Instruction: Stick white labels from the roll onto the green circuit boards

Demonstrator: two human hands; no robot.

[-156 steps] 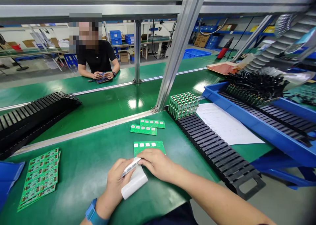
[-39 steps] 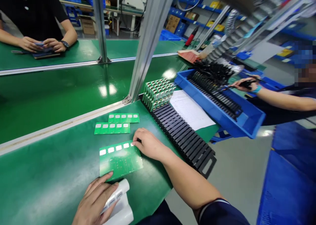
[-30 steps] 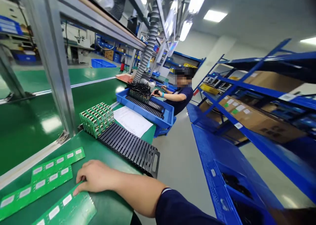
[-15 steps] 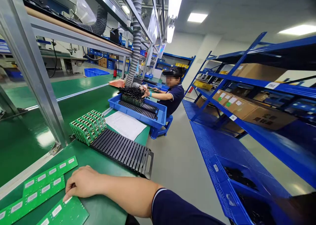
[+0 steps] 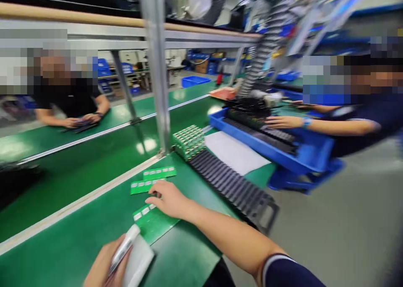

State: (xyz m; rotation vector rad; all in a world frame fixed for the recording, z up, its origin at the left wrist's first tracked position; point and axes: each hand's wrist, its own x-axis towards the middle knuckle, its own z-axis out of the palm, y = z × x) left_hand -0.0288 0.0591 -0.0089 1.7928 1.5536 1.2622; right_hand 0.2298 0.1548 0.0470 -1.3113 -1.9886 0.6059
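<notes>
Right hand (image 5: 170,201), flat on the green panel (image 5: 155,225), should press evenly — left hand (image 5: 100,268) clasps the label roll (image 5: 136,258).

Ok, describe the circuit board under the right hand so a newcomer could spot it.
Start at the green bench, just left of the black slotted rack. It is the circuit board nearest the person, between the label roll in the left hand and the right hand resting on its far end. It is a wide panel, while the two strips beyond are narrow.
</notes>
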